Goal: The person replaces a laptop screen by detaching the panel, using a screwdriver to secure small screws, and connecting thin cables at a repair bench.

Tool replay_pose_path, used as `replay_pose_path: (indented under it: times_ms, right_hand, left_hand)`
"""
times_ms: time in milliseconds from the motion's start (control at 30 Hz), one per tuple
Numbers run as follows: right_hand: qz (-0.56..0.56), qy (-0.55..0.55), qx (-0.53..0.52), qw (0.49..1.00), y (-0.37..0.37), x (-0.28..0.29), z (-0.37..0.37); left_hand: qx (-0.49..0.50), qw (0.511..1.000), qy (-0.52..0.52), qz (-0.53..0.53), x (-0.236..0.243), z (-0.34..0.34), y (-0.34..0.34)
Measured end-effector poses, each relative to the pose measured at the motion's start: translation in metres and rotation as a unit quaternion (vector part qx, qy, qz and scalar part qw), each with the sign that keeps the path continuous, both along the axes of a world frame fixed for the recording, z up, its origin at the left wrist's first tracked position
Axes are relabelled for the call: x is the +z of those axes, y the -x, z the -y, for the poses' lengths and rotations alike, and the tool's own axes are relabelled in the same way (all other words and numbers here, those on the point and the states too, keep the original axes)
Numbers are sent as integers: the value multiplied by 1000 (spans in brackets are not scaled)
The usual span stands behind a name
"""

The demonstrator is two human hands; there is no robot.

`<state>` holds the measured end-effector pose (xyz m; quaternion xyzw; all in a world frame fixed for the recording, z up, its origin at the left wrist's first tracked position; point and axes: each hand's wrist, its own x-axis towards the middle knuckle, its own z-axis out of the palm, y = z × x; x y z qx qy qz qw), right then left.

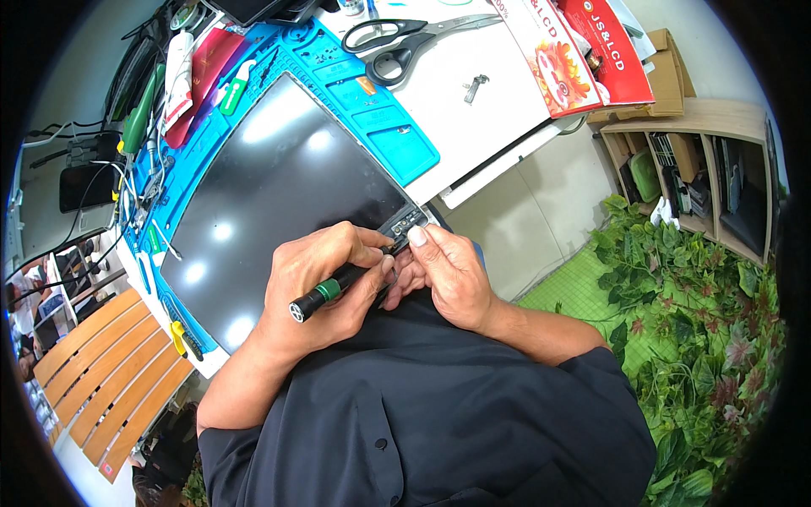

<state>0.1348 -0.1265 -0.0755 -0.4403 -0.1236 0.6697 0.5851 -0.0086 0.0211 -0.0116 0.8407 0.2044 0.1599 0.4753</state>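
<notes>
My left hand [325,283] is closed round a screwdriver [314,301] with a black handle and a green band. Its tip end points to the corner of a dark glossy screen panel [279,169] and is hidden by my fingers. My right hand [456,275] pinches that near right corner, thumb on top and fingers curled underneath. Between the two hands, small metal hinge parts [406,223] show at the corner. The panel lies tilted across a blue repair mat [401,156], its corner reaching past the table edge toward my body.
Large black-handled scissors [397,52] and a small metal hinge piece [476,88] lie on the white table [448,118]. Red and white boxes [574,59] stand at the far right. Cables and tools crowd the left side, with yellow-handled pliers [179,338] at the mat's near edge.
</notes>
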Motion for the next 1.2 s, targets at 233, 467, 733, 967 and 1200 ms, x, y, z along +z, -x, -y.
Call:
replay_pose_path:
  times_ms: [233, 467, 733, 967, 1200]
  right_hand:
    - [10, 0, 5, 1000, -1, 1, 0]
    - [4, 3, 0, 1000, 0, 0, 1]
    - [8, 4, 6, 1000, -1, 1, 0]
    - [11, 6, 6, 1000, -1, 2, 0]
    - [20, 9, 7, 1000, -1, 3, -1]
  left_hand:
    - [12, 1000, 14, 13, -5, 1, 1]
    - [9, 1000, 19, 7, -5, 0, 2]
    - [11, 1000, 23, 9, -5, 0, 2]
    - [9, 1000, 20, 9, -4, 0, 2]
    - [14, 1000, 18, 10, -5, 0, 2]
